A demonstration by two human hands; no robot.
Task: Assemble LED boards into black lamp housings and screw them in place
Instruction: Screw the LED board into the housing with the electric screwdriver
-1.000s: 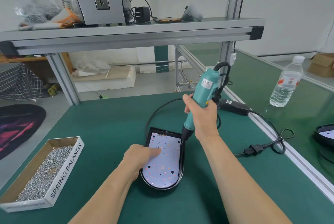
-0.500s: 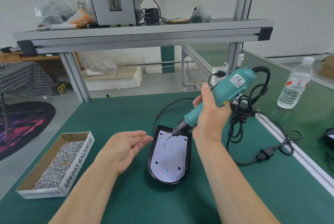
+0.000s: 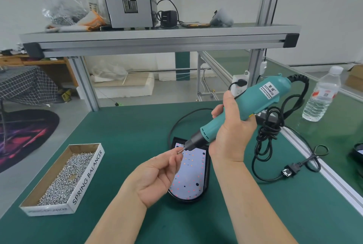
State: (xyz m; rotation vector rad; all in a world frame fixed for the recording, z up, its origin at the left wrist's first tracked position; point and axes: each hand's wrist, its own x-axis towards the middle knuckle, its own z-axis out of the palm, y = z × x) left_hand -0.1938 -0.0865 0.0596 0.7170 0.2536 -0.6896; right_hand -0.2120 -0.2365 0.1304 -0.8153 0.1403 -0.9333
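Note:
A black lamp housing [image 3: 206, 190] lies on the green table with a white LED board [image 3: 189, 177] seated in it. My right hand [image 3: 231, 131] grips a teal electric screwdriver [image 3: 247, 106], tilted so its bit points down-left above the board's far end. My left hand [image 3: 157, 175] hovers over the housing's left side and pinches a small screw [image 3: 179, 151] between thumb and fingertip, right at the screwdriver's tip.
A cardboard box [image 3: 86, 177] filled with several loose screws sits at the left. The screwdriver's black cord and plug [image 3: 288, 172] trail across the table at the right. A water bottle [image 3: 322, 96] stands beyond the table rail. An aluminium shelf [image 3: 157, 41] spans overhead.
The screwdriver came off the board and tilted over. My left hand left the board, turned palm-up, then rose with a screw pinched up to the bit.

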